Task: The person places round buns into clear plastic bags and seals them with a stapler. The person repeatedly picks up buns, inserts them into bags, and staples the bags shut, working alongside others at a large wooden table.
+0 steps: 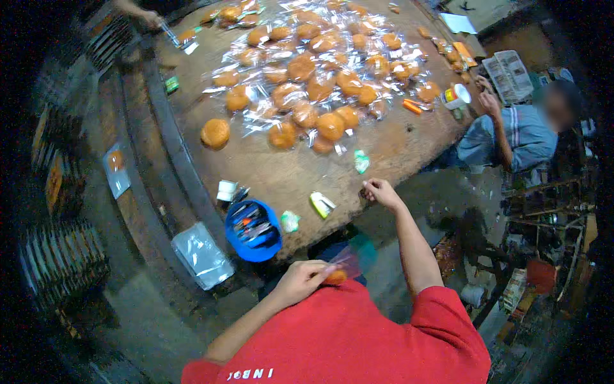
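Note:
At the front of my red shirt, my left hand [303, 282] pinches a clear plastic bag [341, 261] with a round orange piece [336, 277] inside. My right hand [383, 193] is over the table's near edge with its fingers curled; whether anything small is between them is hidden. Just beyond it lies a green-and-white packet [362, 162]. To its left is what looks like a small green-and-white stapler [322, 205], and a second green-and-white packet [289, 221] lies beside a blue tub [274, 253]. One unwrapped round orange-brown piece [215, 133] sits left of the pile.
Many bagged orange-brown pieces [302, 67] cover the wooden table [268, 177]. Clear bags [203, 255] are stacked on the left bench. A white roll [227, 190] stands by the tub. Another person [515, 134] sits at right near a white tub [455, 96]; another's hand [152, 19] is at upper left.

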`<move>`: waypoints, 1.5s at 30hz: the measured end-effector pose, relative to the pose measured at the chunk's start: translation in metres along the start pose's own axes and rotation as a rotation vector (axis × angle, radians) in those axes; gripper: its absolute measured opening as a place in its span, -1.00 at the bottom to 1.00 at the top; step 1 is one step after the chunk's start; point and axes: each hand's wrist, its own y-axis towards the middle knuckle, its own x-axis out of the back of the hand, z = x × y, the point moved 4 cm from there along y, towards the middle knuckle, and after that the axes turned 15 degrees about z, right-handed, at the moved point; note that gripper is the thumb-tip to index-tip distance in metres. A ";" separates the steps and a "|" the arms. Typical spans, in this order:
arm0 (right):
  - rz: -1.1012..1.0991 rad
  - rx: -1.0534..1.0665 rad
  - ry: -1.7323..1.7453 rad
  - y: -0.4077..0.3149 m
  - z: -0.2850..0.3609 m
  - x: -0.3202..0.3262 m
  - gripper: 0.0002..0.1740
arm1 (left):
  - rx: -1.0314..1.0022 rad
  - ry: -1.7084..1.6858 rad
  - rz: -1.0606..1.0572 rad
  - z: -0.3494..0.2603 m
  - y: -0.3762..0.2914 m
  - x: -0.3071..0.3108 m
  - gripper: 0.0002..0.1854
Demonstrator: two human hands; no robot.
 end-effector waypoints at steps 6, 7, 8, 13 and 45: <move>-1.014 0.552 -0.374 -0.032 0.081 0.304 -0.77 | 0.078 0.019 -0.224 -0.019 0.088 0.022 -0.70; -1.108 0.499 -0.366 -0.035 0.091 0.357 -0.78 | 0.103 0.040 -0.262 -0.021 0.104 0.024 -0.71; -1.188 0.468 -0.278 -0.030 0.099 0.407 -0.80 | 0.108 0.078 -0.315 -0.025 0.126 0.029 -0.71; -1.267 0.421 -0.832 0.001 0.116 0.556 -0.80 | 0.337 -0.122 -0.438 -0.040 0.233 0.027 -0.70; -0.267 -0.107 -0.776 0.117 0.014 0.700 -0.69 | 0.544 -0.129 -0.500 -0.058 0.350 0.038 -0.60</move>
